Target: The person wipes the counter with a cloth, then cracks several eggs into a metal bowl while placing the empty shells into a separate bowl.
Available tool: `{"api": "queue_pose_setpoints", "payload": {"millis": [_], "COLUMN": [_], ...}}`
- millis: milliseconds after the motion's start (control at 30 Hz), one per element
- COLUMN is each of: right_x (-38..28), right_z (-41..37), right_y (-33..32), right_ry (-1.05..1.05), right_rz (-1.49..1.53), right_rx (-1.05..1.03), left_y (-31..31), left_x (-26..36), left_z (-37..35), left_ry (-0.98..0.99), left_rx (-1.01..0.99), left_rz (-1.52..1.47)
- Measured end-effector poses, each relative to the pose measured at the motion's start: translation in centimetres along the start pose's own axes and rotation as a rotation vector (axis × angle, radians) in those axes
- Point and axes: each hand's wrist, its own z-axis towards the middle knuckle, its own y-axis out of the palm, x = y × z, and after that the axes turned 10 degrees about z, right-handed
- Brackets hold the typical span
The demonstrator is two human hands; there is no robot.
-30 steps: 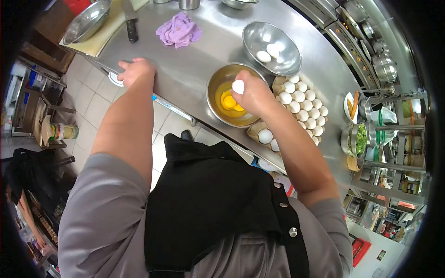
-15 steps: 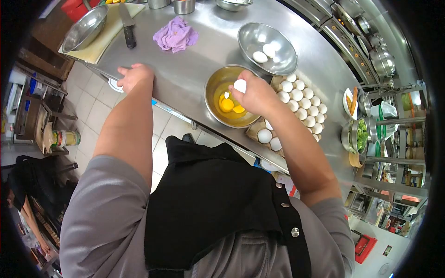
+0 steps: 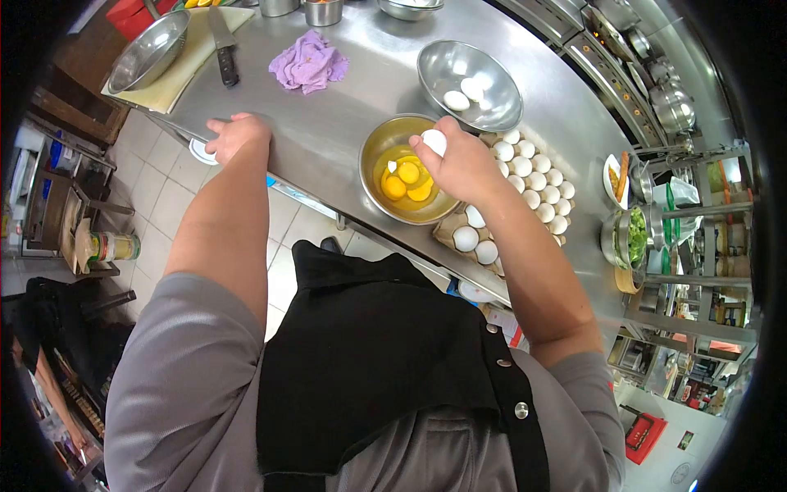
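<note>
My right hand is closed on a white eggshell over the right rim of a steel bowl. In that bowl lie several yellow yolks in clear egg white, with a small white spot beside them. Under my right forearm is a cardboard tray of white eggs, partly hidden by the arm. Behind, a larger steel bowl holds two white eggs or shells. My left hand rests at the counter's front edge, fingers apart, holding nothing.
A purple cloth lies on the steel counter. At the far left, a knife and a tilted steel bowl rest on a cutting board. Greens in a container stand at the right. Another person's arm shows at lower left.
My right hand has lifted slightly up and right with the eggshell. Another yolk now shows in the bowl, where white shell hung above before. My left hand stays put.
</note>
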Motion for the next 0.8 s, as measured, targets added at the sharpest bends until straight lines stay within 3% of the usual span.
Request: {"api": "queue_pose_setpoints", "payload": {"millis": [167, 267, 467, 567, 800], "right_x": [1.1, 2.1, -1.6, -1.9, -4.9], "right_z": [-0.2, -0.2, 0.7, 1.5, 1.0], "right_y": [-0.7, -1.6, -9.6, -12.6, -15.3], "right_ry": [-0.020, 0.014, -0.084, -0.128, -0.226], "right_rz": [0.229, 0.398, 0.462, 0.727, 0.895], "right_rx": [0.037, -0.064, 0.217, 0.137, 0.210], "left_y": [-0.1, -0.1, 0.4, 0.1, 0.6], "left_x": [0.0, 0.1, -0.1, 0.0, 0.0], "left_z": [-0.1, -0.1, 0.3, 0.0, 0.4], "left_ry": [-0.001, -0.002, 0.017, 0.014, 0.001], "left_rx": [-0.012, -0.007, 0.008, 0.001, 0.015], "left_rz": [-0.014, -0.010, -0.004, -0.016, -0.015]}}
